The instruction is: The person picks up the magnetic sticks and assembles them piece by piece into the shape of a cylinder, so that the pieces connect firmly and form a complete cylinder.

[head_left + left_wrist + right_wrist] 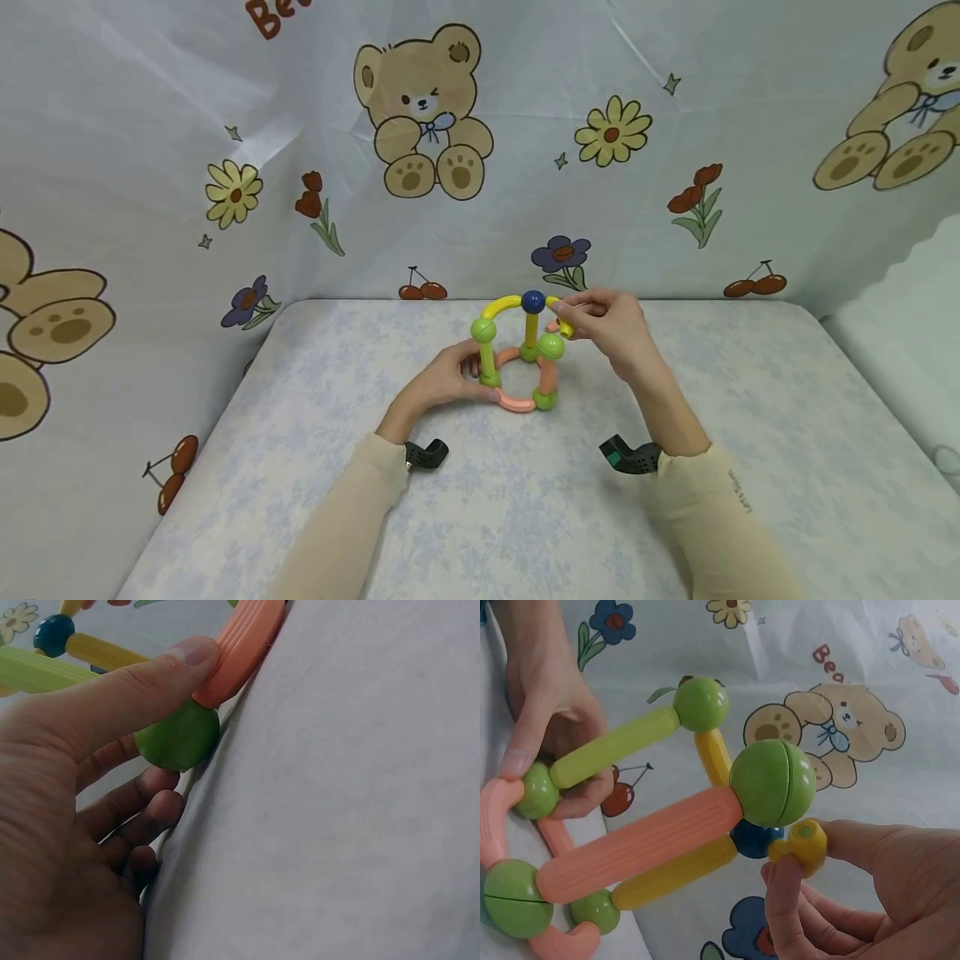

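Observation:
A frame built of magnetic sticks and balls stands on the table in the head view. Its base is a ring of pink curved sticks (516, 404) joined by green balls (545, 399). Upright sticks rise from it: light green (487, 358), yellow (531, 330) and pink (641, 844). My left hand (442, 377) grips the base at a lower green ball (180, 736), thumb over the adjoining pink curve. Up at the blue ball (533, 302), my right hand (618, 329) pinches a yellow curved stick (808, 849). One end meets the blue ball; the other points toward the upper green ball (551, 346).
Another yellow curved stick (501, 306) spans from the blue ball to the upper left green ball (483, 330). The pale patterned table (480, 517) meets a hanging cloth (525, 225) printed with bears and flowers behind the frame. Each wrist wears a dark strap-on device (630, 457).

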The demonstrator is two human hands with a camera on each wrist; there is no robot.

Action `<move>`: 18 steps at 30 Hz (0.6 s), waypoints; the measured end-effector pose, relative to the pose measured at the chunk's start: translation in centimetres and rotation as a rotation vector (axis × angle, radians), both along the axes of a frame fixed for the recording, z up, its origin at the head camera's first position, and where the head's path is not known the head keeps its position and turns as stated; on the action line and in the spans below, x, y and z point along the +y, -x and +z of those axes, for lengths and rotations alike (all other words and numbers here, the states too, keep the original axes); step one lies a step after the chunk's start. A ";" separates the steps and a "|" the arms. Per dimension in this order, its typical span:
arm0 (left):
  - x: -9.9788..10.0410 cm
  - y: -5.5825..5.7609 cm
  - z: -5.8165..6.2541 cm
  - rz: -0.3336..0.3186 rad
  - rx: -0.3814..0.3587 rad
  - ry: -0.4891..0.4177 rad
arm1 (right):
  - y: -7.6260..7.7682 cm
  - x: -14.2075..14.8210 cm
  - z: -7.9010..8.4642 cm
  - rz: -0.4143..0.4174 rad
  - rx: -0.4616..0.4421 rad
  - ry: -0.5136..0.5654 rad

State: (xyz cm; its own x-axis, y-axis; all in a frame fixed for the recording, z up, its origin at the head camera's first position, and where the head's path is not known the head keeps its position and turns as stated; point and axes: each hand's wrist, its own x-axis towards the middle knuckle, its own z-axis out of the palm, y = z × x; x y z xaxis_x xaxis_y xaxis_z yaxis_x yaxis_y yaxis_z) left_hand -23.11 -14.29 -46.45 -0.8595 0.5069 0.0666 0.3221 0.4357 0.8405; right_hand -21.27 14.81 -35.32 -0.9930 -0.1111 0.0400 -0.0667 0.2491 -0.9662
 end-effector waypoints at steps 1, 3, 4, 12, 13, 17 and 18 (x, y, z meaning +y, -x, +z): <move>0.0 0.0 -0.1 0.002 0.001 -0.006 | 0.0 -0.1 0.0 0.000 0.005 0.002; 0.0 0.0 -0.2 0.004 0.003 -0.014 | -0.1 -0.1 -0.1 0.000 0.019 0.005; 0.1 0.0 -0.3 0.003 0.004 -0.018 | -0.1 -0.1 -0.1 0.000 0.025 0.006; 0.2 0.1 -0.3 -0.007 0.008 0.003 | -0.3 -0.4 -0.8 -0.023 0.050 -0.026; 0.2 0.1 -0.3 -0.006 0.010 0.006 | -0.3 -0.5 -0.9 -0.030 0.054 -0.020; 0.1 0.1 -0.2 -0.003 0.009 0.003 | -0.3 -1.0 -1.2 -0.042 0.071 0.035; 0.1 0.1 -0.2 -0.004 0.008 0.001 | -0.3 -1.1 -1.3 -0.045 0.071 0.051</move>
